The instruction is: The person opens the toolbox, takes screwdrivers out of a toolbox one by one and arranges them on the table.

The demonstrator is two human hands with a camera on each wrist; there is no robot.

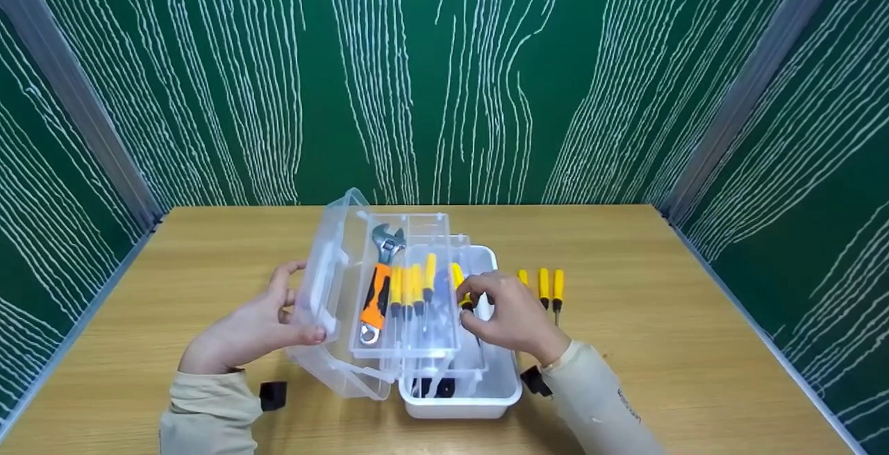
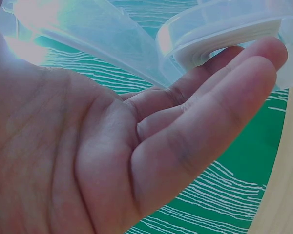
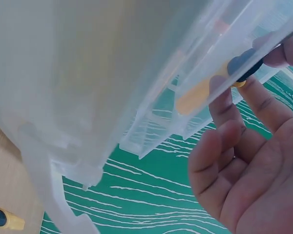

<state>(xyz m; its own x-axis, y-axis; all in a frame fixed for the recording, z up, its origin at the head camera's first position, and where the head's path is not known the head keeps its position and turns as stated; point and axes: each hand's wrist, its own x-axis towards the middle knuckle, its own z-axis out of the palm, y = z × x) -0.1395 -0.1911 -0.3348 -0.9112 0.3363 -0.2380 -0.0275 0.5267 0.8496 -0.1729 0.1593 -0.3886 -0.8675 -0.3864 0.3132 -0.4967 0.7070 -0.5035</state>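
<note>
My right hand (image 1: 510, 312) pinches a yellow-handled screwdriver (image 1: 458, 276) by its black collar, over the right side of the toolbox. In the right wrist view, thumb and fingertips meet at that collar (image 3: 244, 66), behind a clear wall. My left hand (image 1: 250, 323) touches the raised clear lid (image 1: 321, 288) from the left; its fingers (image 2: 200, 126) extend fairly straight, with the tips at the lid's handle (image 2: 229, 41). The toolbox has a white base (image 1: 462, 410) and raised clear trays (image 1: 410, 353). An orange-and-black adjustable wrench (image 1: 376, 295) and several yellow-handled screwdrivers (image 1: 417, 281) lie in the trays.
More yellow-handled screwdrivers (image 1: 558, 285) lie on the wooden table (image 1: 660, 371) right of the toolbox. A black item (image 1: 444, 387) shows in the base. Small black pieces show by the left wrist (image 1: 273, 395) and right wrist (image 1: 535, 380). Green, white-streaked panels (image 1: 444, 94) surround the table.
</note>
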